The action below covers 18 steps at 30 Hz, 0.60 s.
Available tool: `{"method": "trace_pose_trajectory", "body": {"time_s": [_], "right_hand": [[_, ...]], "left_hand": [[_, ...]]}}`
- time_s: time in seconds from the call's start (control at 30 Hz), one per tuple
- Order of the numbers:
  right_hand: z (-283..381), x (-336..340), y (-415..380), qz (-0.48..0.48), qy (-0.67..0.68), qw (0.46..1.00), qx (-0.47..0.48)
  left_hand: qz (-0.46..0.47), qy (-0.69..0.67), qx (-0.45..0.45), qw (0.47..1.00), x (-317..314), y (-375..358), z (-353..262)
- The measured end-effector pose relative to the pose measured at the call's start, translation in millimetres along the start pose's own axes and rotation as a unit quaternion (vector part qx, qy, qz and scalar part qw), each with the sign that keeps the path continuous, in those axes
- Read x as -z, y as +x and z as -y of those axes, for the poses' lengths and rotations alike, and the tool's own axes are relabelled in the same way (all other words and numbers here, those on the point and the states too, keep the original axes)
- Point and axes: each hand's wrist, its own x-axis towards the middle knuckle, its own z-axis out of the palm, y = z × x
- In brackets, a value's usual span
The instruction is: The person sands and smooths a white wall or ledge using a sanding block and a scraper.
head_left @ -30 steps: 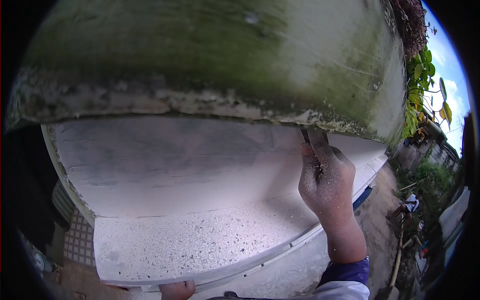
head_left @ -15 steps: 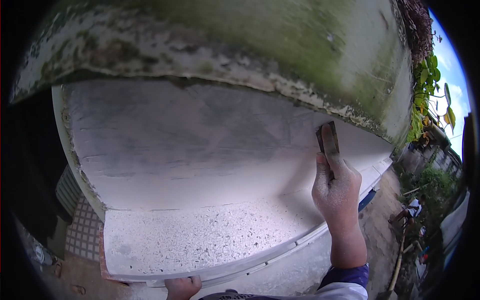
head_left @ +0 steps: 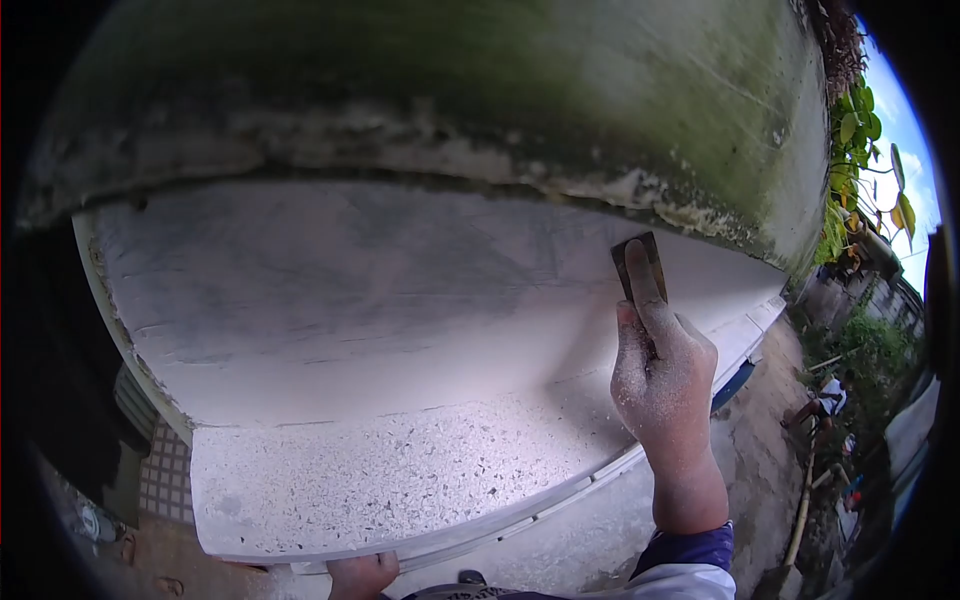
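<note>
My right hand, dusted with white powder, grips a small dark flat piece and presses it on the pale, grey-streaked wall surface. Its index finger lies straight along the piece. At the bottom, my left hand is at the front edge of the speckled ledge; its fingers are mostly hidden, so its grip is unclear.
A mossy concrete overhang juts out above the wall. Leafy plants hang at the right. Down at the far right, another person is near a long pole. Tiled floor shows at the lower left.
My right hand and the dark piece have shifted slightly left, and the piece is tilted more. The view has moved a little, with the overhang lower at the left. My left hand stays at the ledge.
</note>
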Motion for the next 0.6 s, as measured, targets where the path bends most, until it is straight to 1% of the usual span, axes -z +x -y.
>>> {"method": "trace_pose_trajectory", "body": {"time_s": [0.07, 0.17, 0.2, 0.23, 0.33, 0.4, 0.47, 0.5, 0.57, 0.6], "right_hand": [[1.8, -4.1, 3.1, -0.006, 0.015, 1.0, 0.006], [1.7, -2.1, 13.8, -0.021, -0.003, 0.999, 0.026], [2.7, -2.6, 19.2, -0.029, -0.011, 0.999, 0.044], [0.1, -1.8, 19.2, -0.025, -0.009, 0.999, 0.042], [-1.6, -1.0, 1.5, 0.003, -0.005, 1.0, 0.016], [-0.9, -0.2, 2.1, 0.013, -0.015, 1.0, -0.002], [2.1, -3.1, 20.3, -0.012, -0.009, 0.999, 0.033], [2.1, -4.0, 25.4, -0.025, -0.005, 0.998, 0.05], [-4.3, -3.3, 21.7, -0.025, -0.004, 0.998, 0.057], [-6.2, -3.2, 13.9, -0.019, -0.002, 0.998, 0.055]], "left_hand": [[0.032, -0.02, 0.039, 0.999, -5.6, -0.8, 0.5], [-0.025, 0.029, -0.046, 0.998, 6.6, 13.5, -14.2], [-0.032, 0.023, -0.047, 0.998, 5.0, 12.7, -13.1], [-0.045, 0.016, -0.046, 0.998, -0.3, 13.1, -10.3], [-0.056, 0.01, -0.029, 0.998, 9.2, 11.9, -15.9], [-0.066, 0.017, -0.027, 0.997, 4.5, 17.6, -18.7], [-0.048, 0.042, -0.045, 0.997, 1.0, 7.9, -9.8], [-0.044, 0.029, -0.047, 0.997, 2.3, 3.3, -5.5], [-0.06, 0.0, -0.043, 0.997, -5.1, 6.4, -2.1], [-0.063, 0.008, -0.046, 0.997, -1.0, 7.4, -5.4]]}}
